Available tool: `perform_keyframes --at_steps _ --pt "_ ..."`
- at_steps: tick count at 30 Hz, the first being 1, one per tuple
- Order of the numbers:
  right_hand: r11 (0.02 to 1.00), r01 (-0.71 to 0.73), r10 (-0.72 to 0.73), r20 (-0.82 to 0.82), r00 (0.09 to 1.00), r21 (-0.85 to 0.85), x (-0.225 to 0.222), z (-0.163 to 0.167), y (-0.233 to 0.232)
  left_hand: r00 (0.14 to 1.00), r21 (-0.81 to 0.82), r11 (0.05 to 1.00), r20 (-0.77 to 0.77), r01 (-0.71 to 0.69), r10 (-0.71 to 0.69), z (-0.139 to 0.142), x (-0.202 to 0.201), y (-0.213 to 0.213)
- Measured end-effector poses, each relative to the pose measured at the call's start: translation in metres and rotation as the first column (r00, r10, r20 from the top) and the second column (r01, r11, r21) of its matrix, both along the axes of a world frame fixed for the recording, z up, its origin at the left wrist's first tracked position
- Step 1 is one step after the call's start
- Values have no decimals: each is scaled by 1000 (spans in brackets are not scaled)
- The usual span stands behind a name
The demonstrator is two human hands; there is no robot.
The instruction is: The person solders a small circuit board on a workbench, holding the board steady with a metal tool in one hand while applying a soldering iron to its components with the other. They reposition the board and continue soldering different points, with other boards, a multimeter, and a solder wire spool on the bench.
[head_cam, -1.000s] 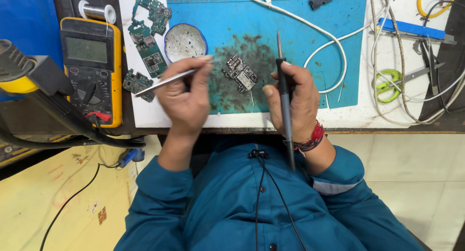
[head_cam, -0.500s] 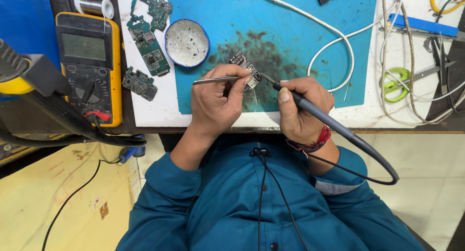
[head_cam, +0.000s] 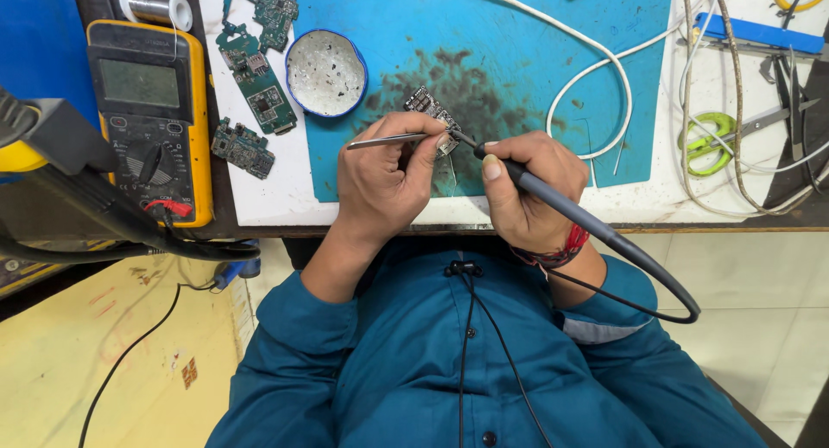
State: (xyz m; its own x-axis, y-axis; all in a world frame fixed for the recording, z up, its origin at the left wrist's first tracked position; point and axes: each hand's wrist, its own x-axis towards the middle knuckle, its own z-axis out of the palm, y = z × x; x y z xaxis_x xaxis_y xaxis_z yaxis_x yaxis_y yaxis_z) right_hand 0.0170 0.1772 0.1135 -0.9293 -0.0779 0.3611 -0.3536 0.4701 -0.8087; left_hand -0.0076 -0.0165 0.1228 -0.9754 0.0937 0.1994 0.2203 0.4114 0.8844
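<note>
Mat (head_cam: 535,59) unchanged; hands (head_cam: 389,176) lowered slightly.

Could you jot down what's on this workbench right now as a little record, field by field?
Left hand: left hand grips metal tweezers, tips at the small circuit board.
Right hand: right hand holds a soldering iron like a pen, tip at the same board.
Surface: blue mat, darkly stained around the board.
Nearby: round dish, loose green circuit boards, yellow multimeter, solder spool, white cable, green-handled scissors.
</note>
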Motion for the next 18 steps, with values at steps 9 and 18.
perform_keyframes --at_steps 9,18 --pt "1000 4 -4 -9 1000 -6 -1 0 0 1000 12 1000 6 4 -4 0 1 1" --pt "1000 9 -8 -34 999 10 0 1 0 1000 -19 1000 -19 6 -6 1 0 1"
